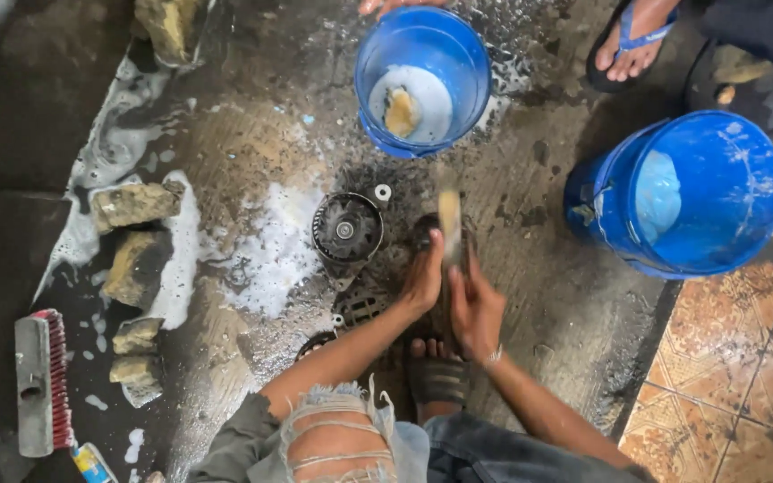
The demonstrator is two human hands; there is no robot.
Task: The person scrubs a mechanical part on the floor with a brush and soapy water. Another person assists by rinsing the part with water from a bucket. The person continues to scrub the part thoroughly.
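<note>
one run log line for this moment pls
left hand on dark part | right hand gripping blurred brush | round black metal alternator beside | blue plastic bucket ahead

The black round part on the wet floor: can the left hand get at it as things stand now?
Probably yes. The left hand is right beside the black round part, with only wet floor between them, though it seems busy gripping a dark piece together with the right hand.

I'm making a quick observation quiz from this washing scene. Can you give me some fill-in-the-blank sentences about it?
1. Both buckets, the upper bucket and the right bucket, are coloured ____.
2. The scrubbing brush on the left has ____ bristles.
3. The left hand and right hand work just right of a round black ____ part.

Missing words: blue; red; machine
</note>
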